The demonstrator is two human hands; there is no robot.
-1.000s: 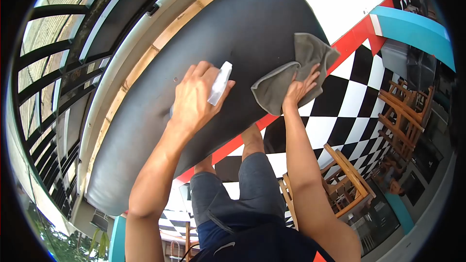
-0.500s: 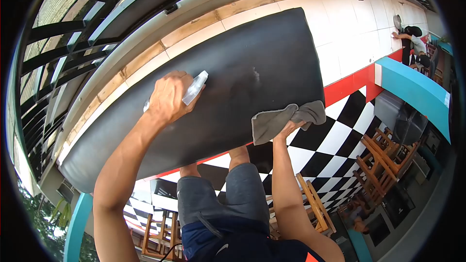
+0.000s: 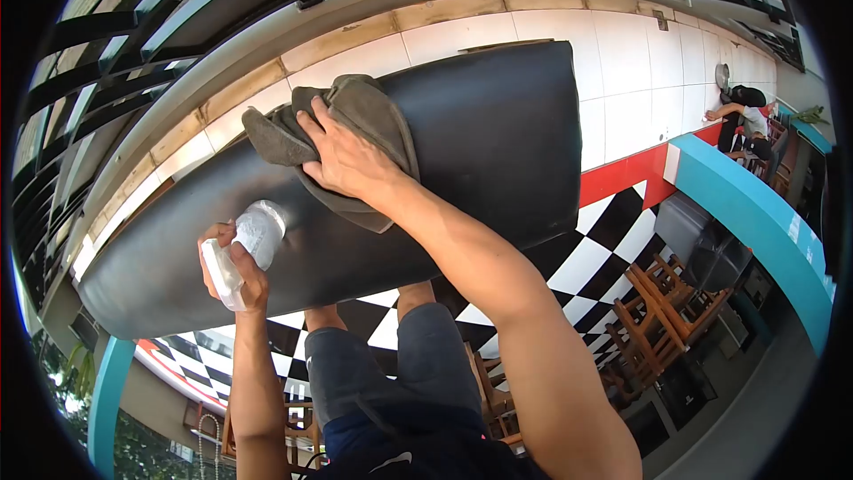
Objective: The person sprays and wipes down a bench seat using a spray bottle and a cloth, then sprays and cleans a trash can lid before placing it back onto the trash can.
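Note:
A long black padded cushion (image 3: 498, 133) with a smooth, leather-like cover lies across the view in front of my legs. My right hand (image 3: 351, 156) presses a grey-brown cloth (image 3: 378, 116) onto its upper left half, fingers spread over the bunched fabric. Lower left, my left hand (image 3: 235, 267) is closed around a clear and white plastic bottle (image 3: 259, 236). The bottle is tilted, its clear part close to the cushion's surface. I cannot tell whether they touch. My palm partly hides the bottle.
Behind the cushion runs a white tiled ledge (image 3: 613, 124) below dark railings (image 3: 133, 18). A turquoise beam (image 3: 755, 213) stands right. Wooden chairs (image 3: 666, 302) are on the black-and-white checkered floor (image 3: 577, 271). Another person (image 3: 751, 129) bends over the far end of the ledge.
My right hand has brought the cloth from the cushion's right front edge to its upper left half. My left hand has moved down and left with the bottle, which now shows more.

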